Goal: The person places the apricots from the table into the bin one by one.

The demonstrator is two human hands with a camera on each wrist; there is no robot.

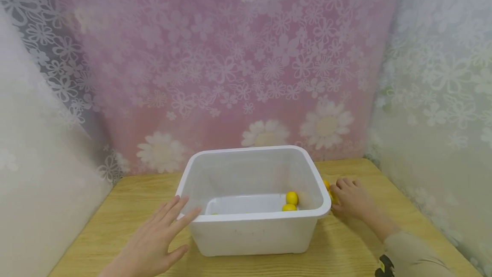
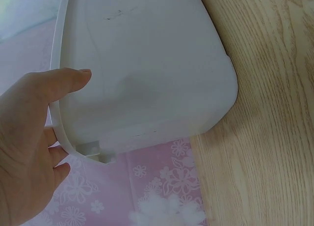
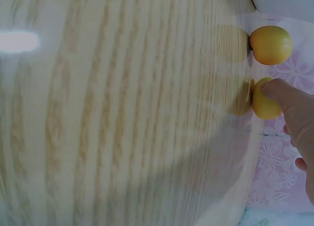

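Observation:
A white plastic tub (image 1: 251,234) stands on the wooden table. My left hand (image 1: 155,230) is at its near left corner, fingers spread over the rim; in the left wrist view the thumb (image 2: 73,83) lies along the outer wall. Just right of the tub, my right hand (image 1: 352,199) pinches a round yellow fruit (image 3: 264,104) at the table surface, its thumb on top. Another yellow-orange fruit (image 3: 271,45) sits beside that one, nearer the tub. Inside the tub, two yellow fruits (image 1: 291,198) lie at the right end.
A sliver of something yellow-green (image 1: 214,214) shows above the tub's near rim. Behind the wooden table (image 1: 134,195) rises a pink flowered backdrop (image 1: 230,54), with pale flowered sheets (image 1: 434,97) at both sides.

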